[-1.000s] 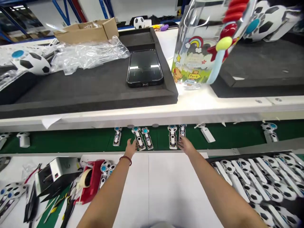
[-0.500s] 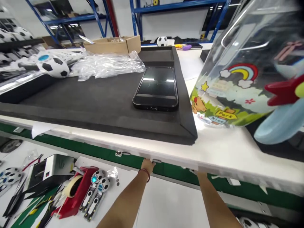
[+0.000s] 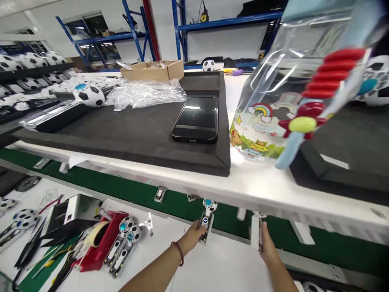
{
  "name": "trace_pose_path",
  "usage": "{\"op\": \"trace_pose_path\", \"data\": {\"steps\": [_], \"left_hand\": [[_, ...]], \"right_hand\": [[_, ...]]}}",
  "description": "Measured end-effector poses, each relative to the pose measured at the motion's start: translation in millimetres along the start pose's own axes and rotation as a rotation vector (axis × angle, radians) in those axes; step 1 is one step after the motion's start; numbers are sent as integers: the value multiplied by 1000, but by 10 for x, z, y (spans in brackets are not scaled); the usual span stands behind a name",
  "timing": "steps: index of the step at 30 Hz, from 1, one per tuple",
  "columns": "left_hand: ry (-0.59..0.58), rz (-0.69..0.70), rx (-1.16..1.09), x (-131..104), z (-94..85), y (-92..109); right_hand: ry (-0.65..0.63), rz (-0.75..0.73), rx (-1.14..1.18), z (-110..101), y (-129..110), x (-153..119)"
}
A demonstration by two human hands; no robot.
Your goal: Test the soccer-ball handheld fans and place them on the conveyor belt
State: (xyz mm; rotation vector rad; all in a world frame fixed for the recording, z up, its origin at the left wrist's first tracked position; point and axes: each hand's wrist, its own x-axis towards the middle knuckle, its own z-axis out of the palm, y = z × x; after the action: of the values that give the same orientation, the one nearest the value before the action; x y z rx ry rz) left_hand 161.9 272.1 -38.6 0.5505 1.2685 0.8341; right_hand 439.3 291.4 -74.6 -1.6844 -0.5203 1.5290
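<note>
My left hand is closed round the handle of a football-patterned handheld device, which has a small round head with a blue centre. My right hand grips a white elongated handheld device from its right side; the shelf edge partly hides its top. Both are over the near edge of a green conveyor belt, below the white shelf. Two similar football-patterned devices lie on the white worktop to the left, apart from my hands.
Left on the worktop are a red tape dispenser, a box-shaped tool and several hand tools. Above, the white shelf carries a black tray with a phone, and a clear water bottle at the right.
Both hands have come out from under the shelf edge towards me, each now showing a device in its grip. The camera view has shifted.
</note>
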Motion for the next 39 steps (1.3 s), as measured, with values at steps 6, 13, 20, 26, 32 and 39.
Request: {"op": "trace_pose_path", "data": {"steps": [6,13,20,26,32,39], "left_hand": [[-257,-5,-198,-1131,-61,219],[-310,-19,-282,-1736,-71,590],[-93,-18,-194,-1981,-177,403],[71,-133,-263,-2181,-391,223],[-56,-335,-289,-2484,-637,-141],[-231,-281,-342,-2857,-768,-490]], "right_hand": [[-169,-80,346,157,21,-1130],[-488,-133,512,593,-330,-2232],[-490,-296,308,789,-112,-2666],[-328,-105,505,897,11,-2982],[-245,330,609,861,327,-3228],[-376,329,493,745,640,-3503]]}}
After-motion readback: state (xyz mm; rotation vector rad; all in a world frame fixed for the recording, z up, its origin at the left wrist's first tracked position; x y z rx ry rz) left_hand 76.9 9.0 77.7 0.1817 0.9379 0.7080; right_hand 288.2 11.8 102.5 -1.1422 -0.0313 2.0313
